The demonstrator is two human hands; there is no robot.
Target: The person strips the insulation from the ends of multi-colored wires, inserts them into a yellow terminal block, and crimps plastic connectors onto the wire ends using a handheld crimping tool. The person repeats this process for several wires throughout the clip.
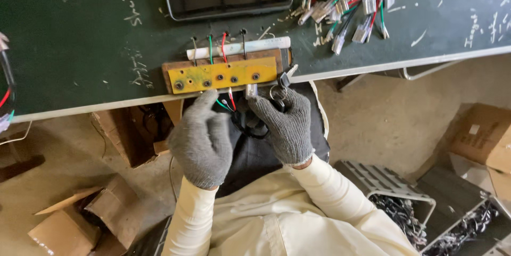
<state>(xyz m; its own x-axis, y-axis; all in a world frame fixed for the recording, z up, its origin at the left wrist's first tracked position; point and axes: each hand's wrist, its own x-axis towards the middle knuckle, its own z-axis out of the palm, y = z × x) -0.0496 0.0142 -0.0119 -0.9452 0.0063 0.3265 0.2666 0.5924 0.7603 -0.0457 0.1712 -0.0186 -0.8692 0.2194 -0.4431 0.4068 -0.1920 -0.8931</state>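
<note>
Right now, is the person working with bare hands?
No, both the left hand and the right hand wear grey knitted gloves as they hold wires below the yellow plate.

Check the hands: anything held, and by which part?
Right hand pinches a small metal-ended part at its lower end. Left hand is closed around thin wires below the yellow jig; exact grip hidden.

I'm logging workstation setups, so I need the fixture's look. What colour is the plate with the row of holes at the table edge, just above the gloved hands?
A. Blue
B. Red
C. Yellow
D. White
C: the plate with its row of holes is yellow, fixed on a wooden block at the edge of the green table, just above the left hand and right hand.
</note>
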